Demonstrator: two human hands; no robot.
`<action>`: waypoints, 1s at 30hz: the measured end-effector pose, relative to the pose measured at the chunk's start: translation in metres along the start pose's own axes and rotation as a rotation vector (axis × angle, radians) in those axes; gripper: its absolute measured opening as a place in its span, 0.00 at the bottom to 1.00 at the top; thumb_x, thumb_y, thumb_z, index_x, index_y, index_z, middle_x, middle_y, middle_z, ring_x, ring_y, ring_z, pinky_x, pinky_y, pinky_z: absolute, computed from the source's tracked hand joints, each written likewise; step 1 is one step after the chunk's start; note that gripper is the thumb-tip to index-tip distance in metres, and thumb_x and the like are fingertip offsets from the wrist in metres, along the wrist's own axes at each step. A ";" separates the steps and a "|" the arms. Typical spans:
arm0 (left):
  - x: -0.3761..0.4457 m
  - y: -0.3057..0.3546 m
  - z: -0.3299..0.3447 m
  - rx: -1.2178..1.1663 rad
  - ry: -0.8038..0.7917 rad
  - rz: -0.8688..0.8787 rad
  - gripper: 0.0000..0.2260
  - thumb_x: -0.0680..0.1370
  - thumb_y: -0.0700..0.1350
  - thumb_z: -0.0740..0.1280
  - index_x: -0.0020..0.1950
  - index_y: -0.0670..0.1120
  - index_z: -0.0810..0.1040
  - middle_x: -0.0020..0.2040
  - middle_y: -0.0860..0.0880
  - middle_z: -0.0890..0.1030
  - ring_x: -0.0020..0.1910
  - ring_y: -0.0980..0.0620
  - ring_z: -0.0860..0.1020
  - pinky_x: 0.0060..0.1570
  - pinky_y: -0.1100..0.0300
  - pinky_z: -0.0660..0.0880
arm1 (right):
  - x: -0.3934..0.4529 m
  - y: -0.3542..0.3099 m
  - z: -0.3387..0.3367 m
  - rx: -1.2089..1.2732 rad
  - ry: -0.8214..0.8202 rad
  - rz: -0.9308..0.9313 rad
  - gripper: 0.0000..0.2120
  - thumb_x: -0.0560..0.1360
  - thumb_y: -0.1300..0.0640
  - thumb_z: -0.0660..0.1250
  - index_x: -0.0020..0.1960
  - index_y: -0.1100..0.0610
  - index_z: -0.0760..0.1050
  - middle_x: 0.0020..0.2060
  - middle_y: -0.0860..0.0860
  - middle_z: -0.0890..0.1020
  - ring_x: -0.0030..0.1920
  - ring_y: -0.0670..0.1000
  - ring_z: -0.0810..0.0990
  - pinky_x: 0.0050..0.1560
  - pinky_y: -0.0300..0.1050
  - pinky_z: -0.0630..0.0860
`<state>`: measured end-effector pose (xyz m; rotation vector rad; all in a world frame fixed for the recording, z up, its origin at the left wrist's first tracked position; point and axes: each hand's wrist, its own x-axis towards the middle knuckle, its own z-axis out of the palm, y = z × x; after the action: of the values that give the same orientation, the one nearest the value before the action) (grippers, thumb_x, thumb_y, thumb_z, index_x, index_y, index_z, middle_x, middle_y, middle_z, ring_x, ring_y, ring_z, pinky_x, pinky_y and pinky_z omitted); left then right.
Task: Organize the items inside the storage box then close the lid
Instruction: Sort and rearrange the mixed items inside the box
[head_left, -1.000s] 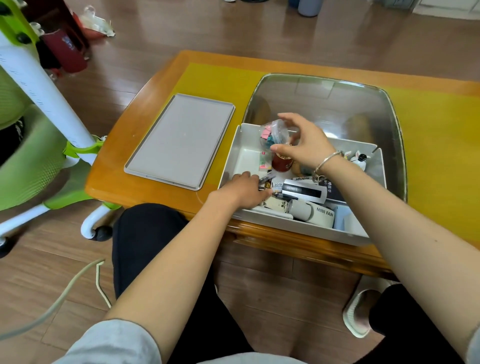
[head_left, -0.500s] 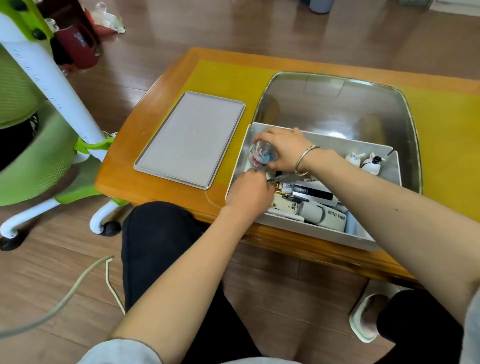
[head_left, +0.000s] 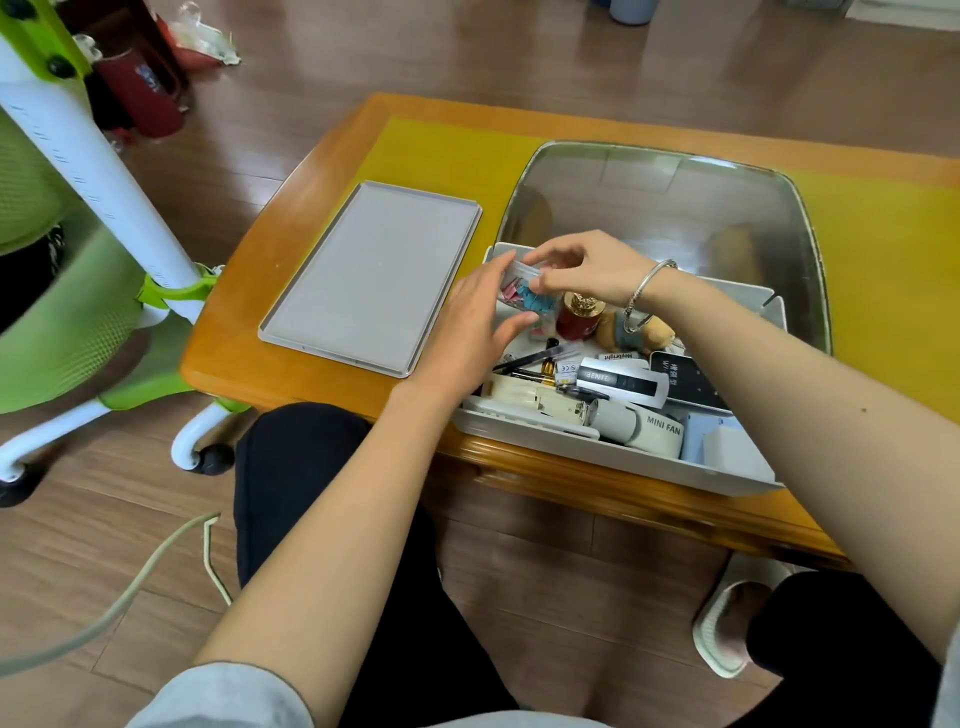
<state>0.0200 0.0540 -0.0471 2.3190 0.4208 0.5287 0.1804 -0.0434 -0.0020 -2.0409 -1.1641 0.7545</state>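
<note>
A white cylindrical fan (head_left: 649, 427) lying at the near edge of the storage box (head_left: 613, 457) carries the words "MINI FAN" in dark letters. A small white tube (head_left: 617, 356) reads "Heybright", seen upside down. A black-and-white package (head_left: 621, 382) shows the letters "BENTE". A dark card (head_left: 685, 382) bears Chinese characters too small to read.

Grey sleeves (head_left: 223, 696) pushed up above the elbows — forearms bare. Silver bangle (head_left: 645, 291) on right wrist. Black trousers (head_left: 311, 493). White open-toed slipper (head_left: 727, 629) — right foot.
</note>
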 end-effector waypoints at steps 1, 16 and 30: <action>0.002 -0.001 -0.001 0.013 0.001 0.026 0.30 0.76 0.49 0.69 0.75 0.47 0.61 0.70 0.49 0.69 0.62 0.67 0.61 0.58 0.76 0.58 | 0.000 0.000 -0.001 0.004 0.000 0.003 0.12 0.73 0.54 0.70 0.56 0.48 0.77 0.42 0.47 0.80 0.40 0.41 0.77 0.37 0.27 0.71; 0.004 0.000 -0.005 -0.277 0.078 -0.082 0.19 0.76 0.46 0.70 0.59 0.50 0.64 0.51 0.59 0.73 0.47 0.74 0.74 0.42 0.77 0.71 | -0.025 -0.004 0.013 0.277 0.102 -0.016 0.13 0.73 0.50 0.70 0.56 0.54 0.78 0.40 0.48 0.83 0.35 0.41 0.80 0.34 0.32 0.76; 0.029 -0.014 0.015 0.589 0.092 0.086 0.14 0.70 0.45 0.72 0.50 0.45 0.71 0.53 0.45 0.77 0.54 0.43 0.69 0.47 0.55 0.60 | -0.041 0.018 0.056 -0.141 0.284 0.084 0.09 0.76 0.59 0.66 0.54 0.56 0.81 0.44 0.47 0.80 0.36 0.40 0.73 0.38 0.26 0.67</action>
<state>0.0504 0.0679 -0.0594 2.8946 0.5832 0.6161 0.1300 -0.0719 -0.0445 -2.2389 -0.9984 0.4117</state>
